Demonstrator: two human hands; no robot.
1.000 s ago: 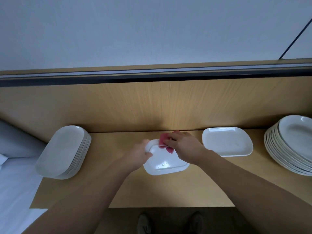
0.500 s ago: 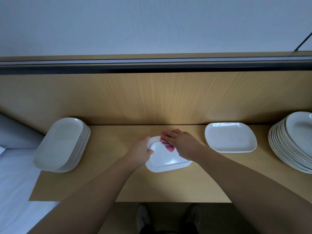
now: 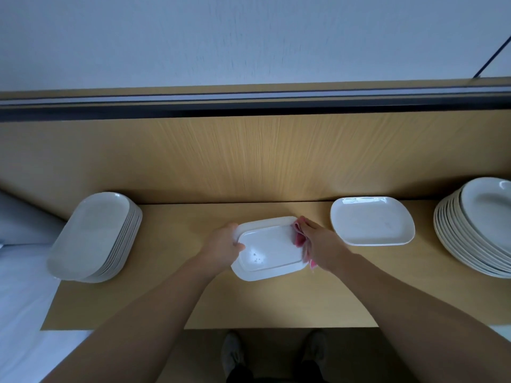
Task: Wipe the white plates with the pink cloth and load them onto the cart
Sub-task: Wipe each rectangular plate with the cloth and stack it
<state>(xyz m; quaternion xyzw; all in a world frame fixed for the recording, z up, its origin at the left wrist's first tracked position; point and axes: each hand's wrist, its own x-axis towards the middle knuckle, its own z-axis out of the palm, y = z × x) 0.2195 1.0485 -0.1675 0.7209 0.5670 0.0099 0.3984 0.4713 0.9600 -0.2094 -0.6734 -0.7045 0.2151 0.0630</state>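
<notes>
While left hand (image 3: 224, 244) steadies, right hand (image 3: 320, 244) wipes

Thumb and fingers grip the left rim of the white rectangular ceramic plate (image 3: 269, 250) on the light wooden tabletop (image 3: 171, 244); the right hand clutches the bunched pink cloth (image 3: 300, 237) against its right edge.

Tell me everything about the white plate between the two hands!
The plate is white, shiny and rectangular with rounded corners and a raised rim, like glazed china. A few tiny specks sit in its well, near the front left. It lies about flat over the wooden table. The left hand grips its left edge, thumb on top; the right hand holds the pink cloth against its right rim.
</notes>
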